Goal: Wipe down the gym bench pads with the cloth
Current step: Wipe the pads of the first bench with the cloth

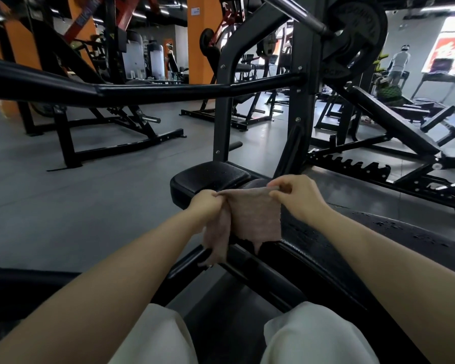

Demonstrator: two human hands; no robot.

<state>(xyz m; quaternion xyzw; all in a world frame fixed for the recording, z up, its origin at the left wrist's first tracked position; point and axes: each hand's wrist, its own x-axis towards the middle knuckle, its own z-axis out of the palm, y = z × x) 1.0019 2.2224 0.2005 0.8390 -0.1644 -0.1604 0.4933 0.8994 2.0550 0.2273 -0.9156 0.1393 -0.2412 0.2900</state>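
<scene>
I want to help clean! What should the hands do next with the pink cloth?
Probably lower the pinkish fabric cloth onto the black padded bench pad: left hand and right hand pinch it stretched above the pad, which shows droplets.

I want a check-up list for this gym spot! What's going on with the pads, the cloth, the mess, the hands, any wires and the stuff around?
Surface: black bench pad at right, beaded with droplets; small pad ahead, also speckled.
Job's things: pinkish cloth held up spread between both hands, not on a pad.
Clutter: nothing seen.
Hands: left hand grips one top corner; right hand pinches the other.
Cables: nothing seen.
Surroundings: weight plate on a bar, black frames, grey floor, a person far right.
</scene>
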